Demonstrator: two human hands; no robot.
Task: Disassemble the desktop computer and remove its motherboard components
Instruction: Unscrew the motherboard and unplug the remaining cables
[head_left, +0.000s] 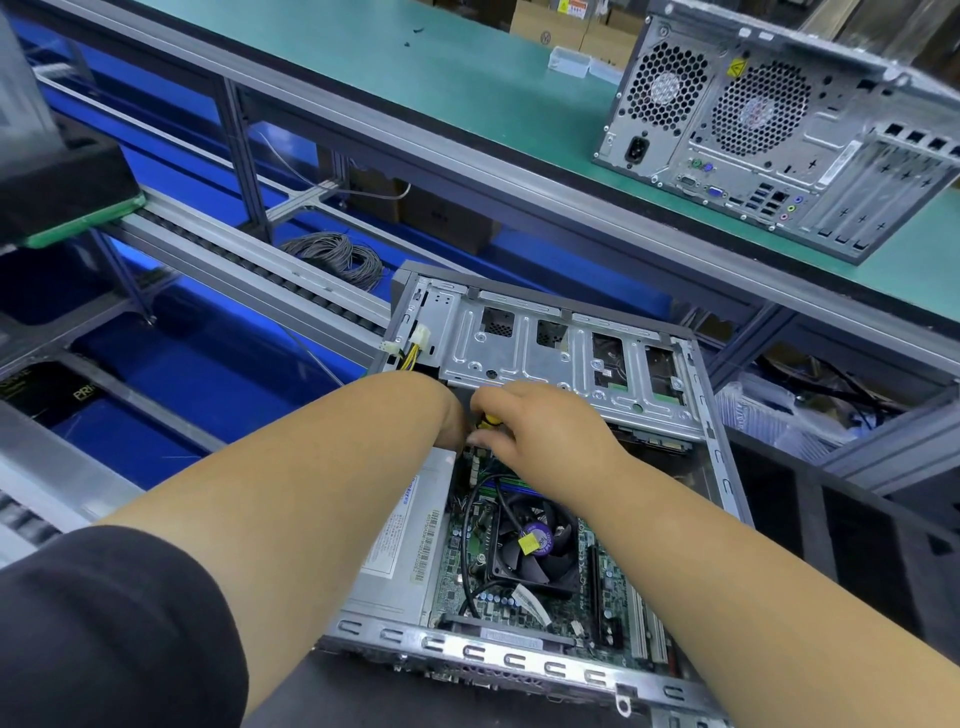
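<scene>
An open desktop computer case (519, 660) lies flat in front of me. Inside it are the green motherboard (467, 566), a black CPU fan (535, 545) and a silver power supply (405, 535). A metal drive cage (530, 353) covers the far end. Both my hands reach into the gap at the cage's near edge. My right hand (545, 426) curls its fingers round a small yellow plug (488, 422). My left hand (457, 421) dips into the case beside it, its fingers hidden. A white connector with yellow wires (415, 343) hangs at the cage's left corner.
A second computer tower (779, 135) lies on the green bench (415, 67) beyond. A roller conveyor (234, 260) runs on the left, with a coil of grey cable (337, 254) behind it. Black foam (831, 519) borders the case on the right.
</scene>
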